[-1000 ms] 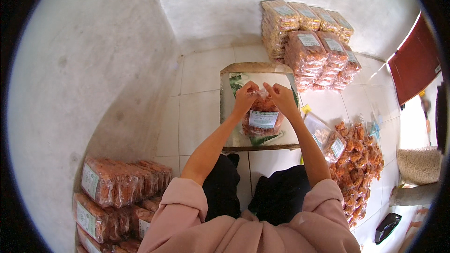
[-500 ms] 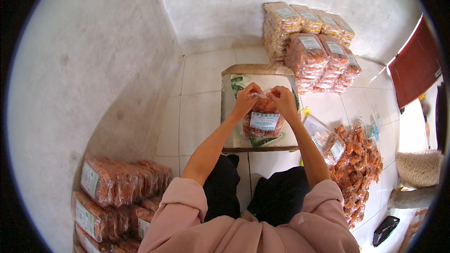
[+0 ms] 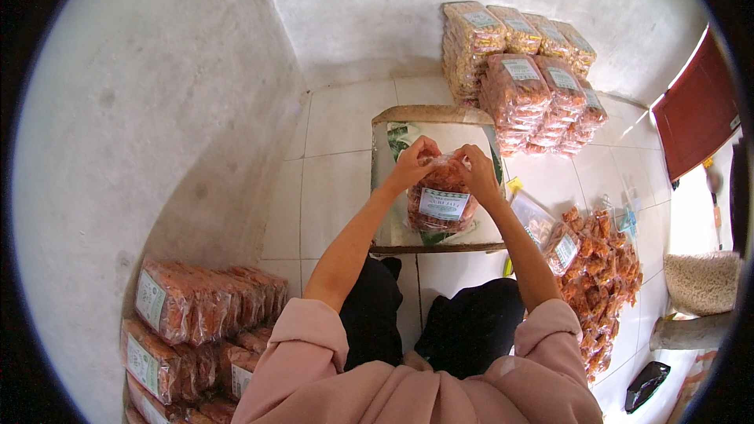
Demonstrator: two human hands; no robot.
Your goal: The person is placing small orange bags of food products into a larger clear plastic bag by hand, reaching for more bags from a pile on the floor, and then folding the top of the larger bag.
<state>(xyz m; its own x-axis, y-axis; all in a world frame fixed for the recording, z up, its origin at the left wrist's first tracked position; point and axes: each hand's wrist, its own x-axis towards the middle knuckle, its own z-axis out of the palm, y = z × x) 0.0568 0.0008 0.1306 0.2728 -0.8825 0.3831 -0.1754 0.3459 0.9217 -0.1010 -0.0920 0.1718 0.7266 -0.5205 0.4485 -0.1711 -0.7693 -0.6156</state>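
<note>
A clear plastic bag of reddish-brown snacks [image 3: 440, 187] with a white and green label stands on a small low table [image 3: 386, 224] in front of me. My left hand [image 3: 415, 163] pinches the left side of the bag's gathered top edge. At the right side of the same edge, my right hand [image 3: 476, 169] grips the plastic with its fingers pressed together. Between the two hands the bag's mouth looks bunched, and I cannot tell whether it is sealed.
Stacked filled packs [image 3: 192, 302] stand at the lower left by the wall. More packs [image 3: 514, 94] are piled beyond the table. Right of me lie a heap of loose snack pieces [image 3: 601, 283], a labelled pack [image 3: 562, 247] and a clear plastic container [image 3: 532, 216]. A brown mat [image 3: 701, 283] lies farther right.
Both hands stay at the bag's top edge, their fingers shifting slightly. The right forearm has moved a little outward, and the bag's label looks flatter.
</note>
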